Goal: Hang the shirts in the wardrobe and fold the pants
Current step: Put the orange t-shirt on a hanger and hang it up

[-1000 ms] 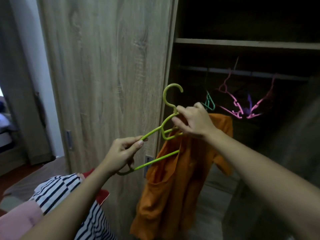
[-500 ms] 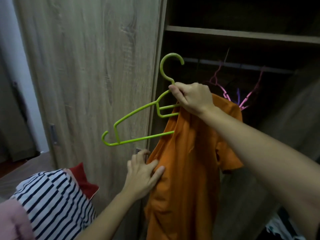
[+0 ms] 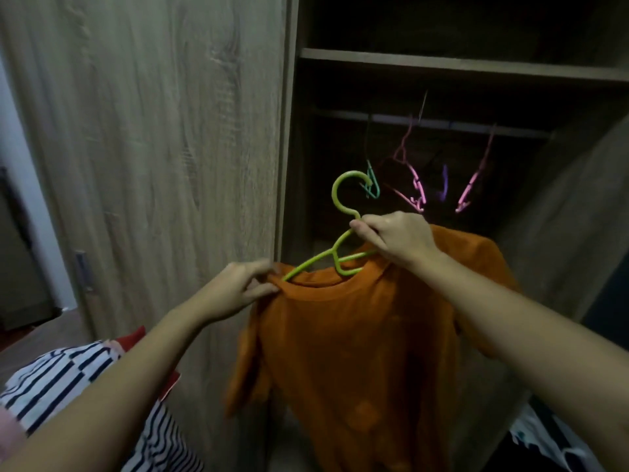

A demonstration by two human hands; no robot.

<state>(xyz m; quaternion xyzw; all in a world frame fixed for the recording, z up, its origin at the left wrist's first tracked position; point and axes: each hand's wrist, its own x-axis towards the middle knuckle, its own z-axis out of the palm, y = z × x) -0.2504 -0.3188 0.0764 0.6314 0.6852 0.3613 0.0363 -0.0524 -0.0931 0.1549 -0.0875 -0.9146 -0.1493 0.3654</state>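
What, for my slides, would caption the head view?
Right hand holds a green hanger while left hand pinches the orange shirt by its collar, at the wardrobe.

Far back on the right, spare hangers dangle in the dark: a teal hanger (image 3: 372, 185) on the left, two pink hangers (image 3: 417, 185) and a purple hanger (image 3: 444, 187) between them. At the far left runs a strip of pale wall (image 3: 20, 165), with brown floor (image 3: 44, 332) below it. A black-and-white patterned cloth (image 3: 541, 434) lies near, at the lower right.
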